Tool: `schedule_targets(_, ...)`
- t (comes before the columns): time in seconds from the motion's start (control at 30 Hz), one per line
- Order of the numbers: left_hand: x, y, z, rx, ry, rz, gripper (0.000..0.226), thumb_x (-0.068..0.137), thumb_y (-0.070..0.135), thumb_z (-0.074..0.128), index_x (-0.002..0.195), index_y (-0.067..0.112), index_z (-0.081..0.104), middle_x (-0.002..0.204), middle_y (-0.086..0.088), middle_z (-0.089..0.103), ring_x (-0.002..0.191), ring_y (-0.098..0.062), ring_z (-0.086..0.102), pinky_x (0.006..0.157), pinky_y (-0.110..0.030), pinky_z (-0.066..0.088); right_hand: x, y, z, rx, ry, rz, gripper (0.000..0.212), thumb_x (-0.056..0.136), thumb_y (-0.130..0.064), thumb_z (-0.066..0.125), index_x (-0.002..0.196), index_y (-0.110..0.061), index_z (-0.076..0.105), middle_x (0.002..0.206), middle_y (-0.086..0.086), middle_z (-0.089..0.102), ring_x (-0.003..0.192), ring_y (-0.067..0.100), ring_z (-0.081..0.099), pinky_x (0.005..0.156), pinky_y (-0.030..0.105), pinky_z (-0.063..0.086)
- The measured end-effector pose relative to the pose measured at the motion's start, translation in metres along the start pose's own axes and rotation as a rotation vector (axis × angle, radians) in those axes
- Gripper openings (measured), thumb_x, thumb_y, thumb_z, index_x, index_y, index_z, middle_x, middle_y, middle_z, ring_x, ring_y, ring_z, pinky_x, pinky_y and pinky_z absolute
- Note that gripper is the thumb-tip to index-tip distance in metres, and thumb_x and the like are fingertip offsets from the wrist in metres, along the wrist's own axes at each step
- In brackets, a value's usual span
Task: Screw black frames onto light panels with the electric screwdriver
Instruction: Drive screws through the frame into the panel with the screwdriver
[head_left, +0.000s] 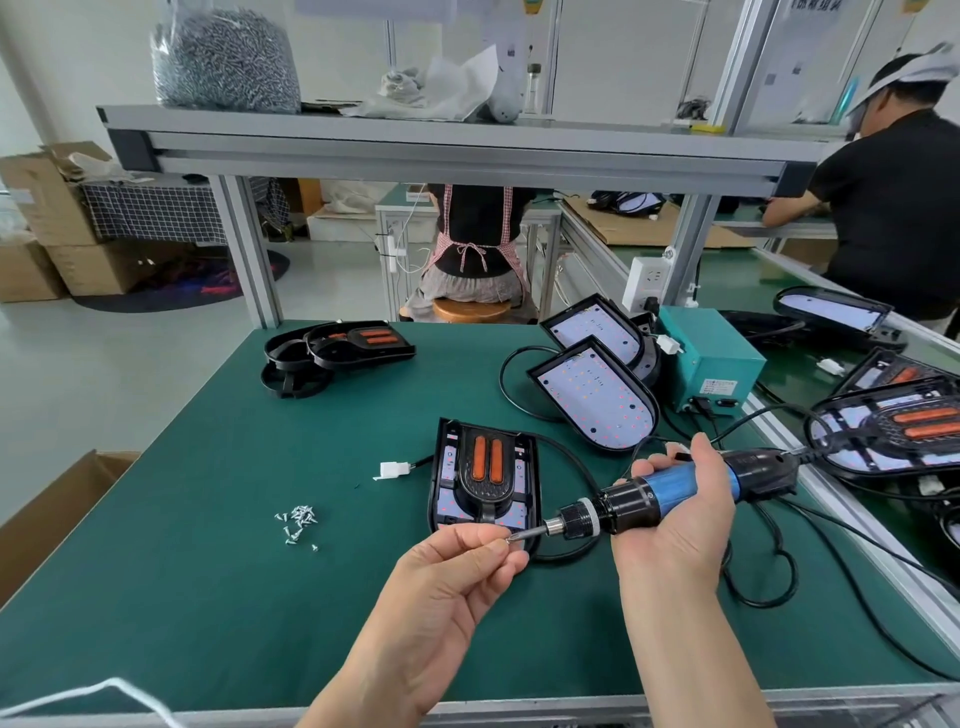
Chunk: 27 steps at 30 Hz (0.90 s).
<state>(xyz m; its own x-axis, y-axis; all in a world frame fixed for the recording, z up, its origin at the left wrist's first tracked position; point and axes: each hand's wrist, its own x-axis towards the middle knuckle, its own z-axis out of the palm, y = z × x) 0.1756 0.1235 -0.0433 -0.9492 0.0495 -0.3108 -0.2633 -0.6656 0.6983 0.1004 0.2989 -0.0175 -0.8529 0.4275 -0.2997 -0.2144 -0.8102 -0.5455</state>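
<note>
My right hand (675, 519) grips the blue and black electric screwdriver (670, 491), held level with its bit pointing left. My left hand (457, 571) pinches a small screw (511, 540) against the bit tip. Just behind them a light panel with a black frame and two orange strips (485, 475) lies on the green mat. A small heap of loose screws (298, 522) lies to its left. Two bare light panels (597, 395) lean at the middle right. Spare black frames (337, 348) are stacked at the back left.
A teal power box (709, 358) stands at the right with black cables looping over the mat. More framed panels (893, 431) lie on the conveyor at right. A white connector (390, 470) lies beside the panel. A cardboard box (47, 514) stands off the table's left edge. Two people work beyond.
</note>
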Motion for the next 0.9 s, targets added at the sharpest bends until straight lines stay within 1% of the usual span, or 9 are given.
schedule_targets(0.2, 0.002, -0.003, -0.001, 0.024, 0.001, 0.036, 0.013, 0.063, -0.003, 0.076, 0.076, -0.002, 0.076, 0.08, -0.02, 0.07, 0.072, -0.026, 0.074, 0.059, -0.021, 0.058, -0.002, -0.001, -0.001, -0.013, 0.001, -0.013, 0.021, 0.091, -0.036, 0.071, 0.083, -0.021, 0.058, 0.065, -0.007, 0.059, 0.055, 0.01, 0.058, 0.07, 0.026, 0.047)
schedule_targets(0.3, 0.002, -0.006, -0.001, 0.052, 0.012, 0.079, 0.014, 0.065, -0.004, 0.075, 0.078, -0.003, 0.073, 0.082, -0.022, 0.069, 0.072, -0.027, 0.073, 0.06, -0.022, 0.058, -0.003, -0.002, 0.0, -0.029, -0.005, -0.028, 0.02, 0.092, -0.035, 0.07, 0.084, -0.021, 0.058, 0.064, -0.008, 0.059, 0.054, 0.01, 0.058, 0.068, 0.025, 0.047)
schedule_targets(0.43, 0.0, -0.01, 0.0, 0.145, 0.048, 0.199, 0.014, 0.069, -0.003, 0.074, 0.082, -0.005, 0.07, 0.079, -0.021, 0.069, 0.071, -0.027, 0.072, 0.062, -0.022, 0.058, -0.006, -0.002, 0.001, -0.059, -0.02, -0.064, 0.02, 0.094, -0.035, 0.068, 0.085, -0.022, 0.055, 0.062, -0.009, 0.058, 0.053, 0.009, 0.057, 0.063, 0.024, 0.045)
schedule_targets(0.5, -0.001, -0.014, 0.002, 0.203, 0.065, 0.271, 0.007, 0.076, -0.01, 0.072, 0.08, -0.004, 0.07, 0.077, -0.021, 0.07, 0.069, -0.027, 0.073, 0.062, -0.022, 0.058, -0.007, -0.003, 0.001, -0.071, -0.023, -0.08, 0.021, 0.094, -0.036, 0.068, 0.084, -0.022, 0.054, 0.062, -0.009, 0.058, 0.054, 0.009, 0.058, 0.062, 0.024, 0.045)
schedule_targets(0.63, -0.001, -0.023, 0.005, 0.381, 0.108, 0.427, 0.026, 0.083, -0.017, 0.067, 0.072, 0.006, 0.073, 0.071, -0.018, 0.071, 0.066, -0.025, 0.073, 0.061, -0.02, 0.057, -0.009, -0.004, 0.002, -0.068, -0.003, -0.072, 0.022, 0.093, -0.036, 0.068, 0.083, -0.022, 0.055, 0.061, -0.009, 0.059, 0.053, 0.009, 0.058, 0.064, 0.025, 0.046)
schedule_targets(0.7, 0.0, -0.025, 0.006, 0.462, 0.113, 0.49, 0.031, 0.084, -0.015, 0.068, 0.075, 0.014, 0.075, 0.069, -0.015, 0.073, 0.068, -0.023, 0.074, 0.063, -0.021, 0.057, -0.009, -0.005, 0.003, -0.048, 0.019, -0.041, 0.022, 0.093, -0.035, 0.069, 0.082, -0.021, 0.055, 0.061, -0.009, 0.058, 0.052, 0.009, 0.058, 0.062, 0.024, 0.047)
schedule_targets(0.77, 0.002, -0.025, 0.003, 0.548, 0.118, 0.542, 0.035, 0.086, -0.012, 0.068, 0.078, 0.022, 0.075, 0.071, -0.011, 0.074, 0.07, -0.023, 0.075, 0.066, -0.022, 0.058, -0.009, -0.004, 0.003, -0.017, 0.045, -0.008, 0.022, 0.093, -0.032, 0.07, 0.081, -0.02, 0.055, 0.058, -0.009, 0.058, 0.049, 0.008, 0.058, 0.056, 0.022, 0.05)
schedule_targets(0.83, 0.003, -0.025, 0.001, 0.609, 0.117, 0.562, 0.037, 0.087, -0.01, 0.069, 0.077, 0.025, 0.075, 0.072, -0.009, 0.075, 0.071, -0.024, 0.075, 0.068, -0.024, 0.059, -0.009, -0.002, 0.003, -0.003, 0.064, 0.008, 0.022, 0.092, -0.03, 0.071, 0.081, -0.02, 0.055, 0.056, -0.01, 0.059, 0.047, 0.007, 0.059, 0.05, 0.02, 0.05)
schedule_targets(0.9, 0.004, -0.025, 0.0, 0.617, 0.107, 0.549, 0.036, 0.087, -0.01, 0.069, 0.077, 0.025, 0.075, 0.072, -0.01, 0.075, 0.071, -0.024, 0.075, 0.068, -0.025, 0.059, -0.009, -0.001, 0.003, -0.008, 0.073, 0.023, 0.021, 0.091, -0.029, 0.073, 0.082, -0.02, 0.056, 0.056, -0.009, 0.059, 0.047, 0.007, 0.059, 0.048, 0.019, 0.05)
